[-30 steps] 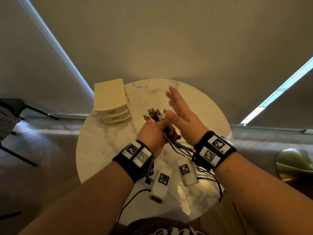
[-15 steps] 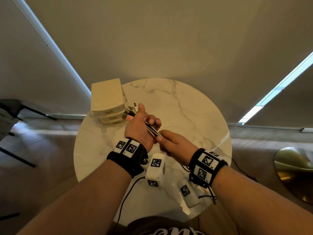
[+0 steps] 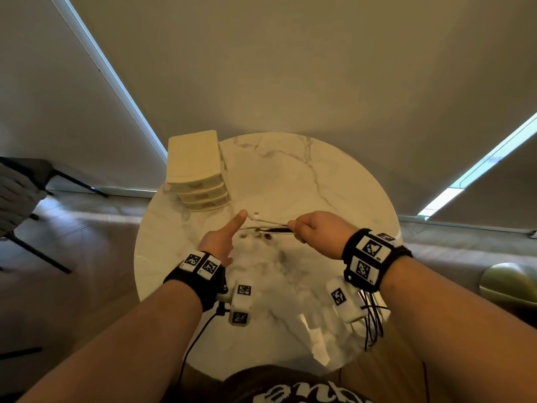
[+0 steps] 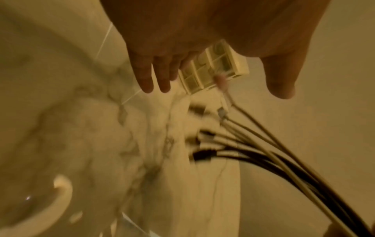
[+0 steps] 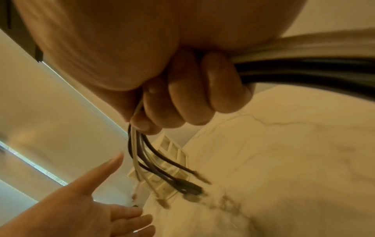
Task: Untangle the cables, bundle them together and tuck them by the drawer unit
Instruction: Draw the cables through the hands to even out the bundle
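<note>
My right hand point(image 3: 312, 228) grips a bundle of black and white cables point(image 3: 271, 226) in a fist, their plug ends pointing left just above the marble table point(image 3: 334, 175). The same bundle point(image 5: 158, 162) fans out below the curled fingers point(image 5: 194, 96) in the right wrist view. My left hand point(image 3: 225, 235) is spread with straight fingers beside the plug ends and holds nothing; its fingers point(image 4: 154, 75) reach toward the cream drawer unit point(image 4: 215, 65). The cable ends point(image 4: 213, 144) lie to its right. The drawer unit point(image 3: 197, 173) stands at the table's far left edge.
The round table's rim point(image 3: 139, 257) is close on the left, with floor below. A dark chair point(image 3: 20, 193) stands at far left. A green-gold rounded object point(image 3: 508, 286) sits at right. Thin black wires point(image 3: 372, 321) hang from my right wristband.
My left hand has let go of the cable bundle and spread its fingers. My right hand has taken the bundle, moved right and forward, and now holds it low and level over the table.
</note>
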`<state>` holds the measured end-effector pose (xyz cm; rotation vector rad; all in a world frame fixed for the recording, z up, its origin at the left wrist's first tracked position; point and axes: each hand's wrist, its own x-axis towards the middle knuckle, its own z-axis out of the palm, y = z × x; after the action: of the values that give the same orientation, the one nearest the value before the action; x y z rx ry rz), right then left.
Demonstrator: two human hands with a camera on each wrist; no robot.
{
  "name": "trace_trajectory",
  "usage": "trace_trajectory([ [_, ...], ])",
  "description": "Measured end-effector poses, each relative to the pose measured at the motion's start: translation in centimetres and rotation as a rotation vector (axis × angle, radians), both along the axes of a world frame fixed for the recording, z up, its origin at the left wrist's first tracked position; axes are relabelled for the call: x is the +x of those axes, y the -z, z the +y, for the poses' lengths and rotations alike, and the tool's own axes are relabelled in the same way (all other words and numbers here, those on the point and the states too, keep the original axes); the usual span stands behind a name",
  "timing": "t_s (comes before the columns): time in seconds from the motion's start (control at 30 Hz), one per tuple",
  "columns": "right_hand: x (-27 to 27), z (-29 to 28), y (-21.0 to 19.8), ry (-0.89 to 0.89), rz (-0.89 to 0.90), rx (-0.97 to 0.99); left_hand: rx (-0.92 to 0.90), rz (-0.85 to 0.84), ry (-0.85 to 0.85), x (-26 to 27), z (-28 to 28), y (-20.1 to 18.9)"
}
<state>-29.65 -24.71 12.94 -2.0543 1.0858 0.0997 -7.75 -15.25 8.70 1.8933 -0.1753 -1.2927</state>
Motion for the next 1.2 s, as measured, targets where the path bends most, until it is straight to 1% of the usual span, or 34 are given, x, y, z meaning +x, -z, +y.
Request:
trace_trajectory([
  [0.03,0.1,-0.2,0.0,-0.014,0.026,-0.009,0.019,-0.087,0.03,0.3,0.2,0.3],
  [0.07,0.1,-0.4,0.0,-0.028,0.049,-0.012,-0.01,-0.181,0.053,0.1,0.4,0.2],
  [0.1,0.2,-0.5,0.0,-0.04,0.065,-0.007,-0.11,-0.275,0.114,-0.4,0.4,-0.1],
  [0.13,0.3,-0.6,0.1,-0.05,0.07,0.007,-0.252,-0.384,0.228,-1.1,0.4,-0.6],
  [0.17,0.3,-0.7,0.0,-0.056,0.063,0.029,-0.384,-0.499,0.391,-1.7,0.1,-0.9],
  [0.2,0.4,-0.7,-0.1,-0.059,0.045,0.053,-0.46,-0.58,0.573,-2.6,-0.3,-1.4],
  [0.23,0.4,-0.8,-0.3,-0.058,0.019,0.076,-0.496,-0.625,0.744,-3.6,-0.7,-1.9],
  [0.27,0.3,-0.9,-0.6,-0.05,-0.013,0.099,-0.478,-0.659,0.862,-4.3,-1.1,-2.1],
  [0.3,0.1,-1.1,-0.9,-0.038,-0.045,0.122,-0.44,-0.68,0.929,-4.7,-1.6,-2.2],
  [0.33,-0.3,-1.3,-1.2,-0.023,-0.074,0.141,-0.389,-0.693,0.958,-4.9,-2.2,-2.3],
  [0.37,-0.7,-1.5,-1.3,-0.005,-0.101,0.159,-0.344,-0.66,0.957,-4.9,-2.5,-2.2],
  [0.4,-1.2,-1.8,-1.4,0.016,-0.133,0.176,-0.321,-0.577,0.939,-4.9,-2.6,-2.2],
  [0.47,-2.4,-2.1,-1.1,0.07,-0.224,0.217,-0.343,-0.401,0.885,-5.1,-2.7,-2.3],
  [0.53,-3.1,-2.0,-0.3,0.123,-0.32,0.246,-0.368,-0.343,0.808,-5.4,-3.0,-3.0],
  [0.57,-3.4,-1.7,0.4,0.145,-0.343,0.254,-0.365,-0.337,0.761,-5.6,-3.4,-3.4],
  [0.6,-3.6,-1.3,1.4,0.164,-0.328,0.253,-0.364,-0.318,0.7,-5.6,-3.9,-3.8],
  [0.63,-3.9,-0.9,2.7,0.179,-0.269,0.253,-0.364,-0.296,0.629,-5.4,-4.5,-4.1],
  [0.73,-5.7,0.4,7.1,0.234,-0.006,0.333,-0.337,-0.199,0.388,-3.5,-5.5,-4.9],
  [0.77,-6.3,0.3,8.2,0.245,0.081,0.332,-0.332,-0.176,0.327,-2.5,-5.5,-5.2],
  [0.83,-6.6,-1.1,8.9,0.257,0.236,0.203,-0.333,-0.133,0.212,-0.7,-5.2,-5.5],
  [0.9,-5.4,-3.7,7.2,0.31,0.259,0.005,-0.352,-0.082,0.096,1.0,-4.8,-5.8],
  [1.0,-1.8,-8.0,1.9,0.368,0.144,-0.262,-0.42,0.003,-0.107,3.4,-4.5,-6.7],
  [1.03,-0.2,-9.2,-0.3,0.374,0.084,-0.316,-0.45,0.027,-0.153,4.4,-4.5,-7.1],
  [1.07,1.6,-10.2,-2.4,0.387,0.001,-0.335,-0.476,0.048,-0.181,5.5,-4.5,-7.6],
  [1.13,5.4,-11.3,-6.2,0.432,-0.192,-0.311,-0.51,0.077,-0.213,7.6,-4.4,-8.4],
  [1.2,9.5,-11.1,-8.4,0.457,-0.332,-0.291,-0.52,0.101,-0.241,9.6,-4.2,-8.7],
])
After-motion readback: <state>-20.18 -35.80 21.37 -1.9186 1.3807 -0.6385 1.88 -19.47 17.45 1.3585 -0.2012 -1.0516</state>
